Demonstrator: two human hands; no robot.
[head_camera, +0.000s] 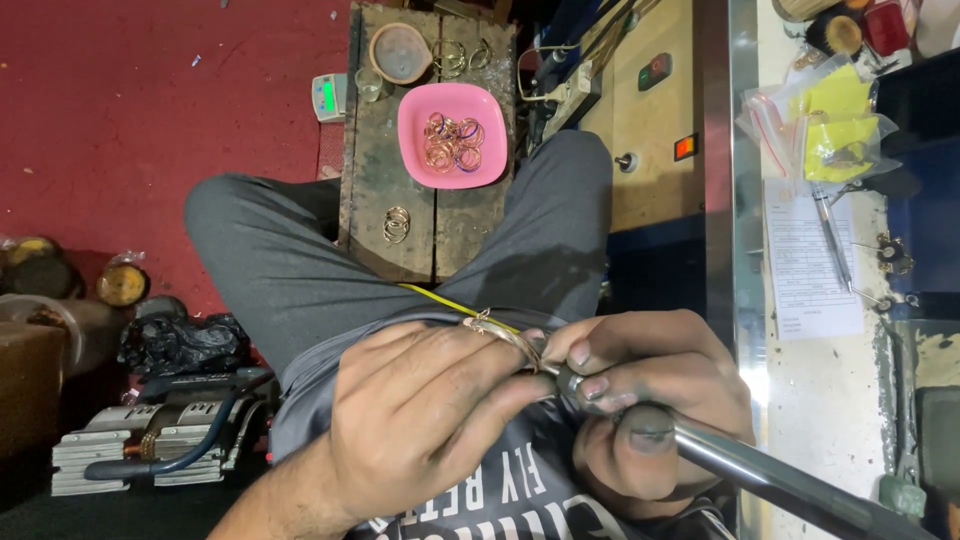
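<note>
Left hand (420, 410) pinching a thin gold bangle (500, 332) at fingertips, thumb and forefinger clenched on it. Right hand (650, 400) wrapped tight around a steel rod (760, 470), thumb pressed flat on top; rod tip meets the bangle at centre frame, over the lap. Rod runs off toward 4 o'clock.

Likely best: keep bangle seated square on rod tip, rotate in small steps, light even pressure to avoid kinking the thin wire. Keep wrists braced on thighs.

Pink bowl (415, 135) of finished-looking bangles at 12 o'clock on wooden block (365, 200), well apart. Loose rings (396, 224) nearer, 11 o'clock.
</note>
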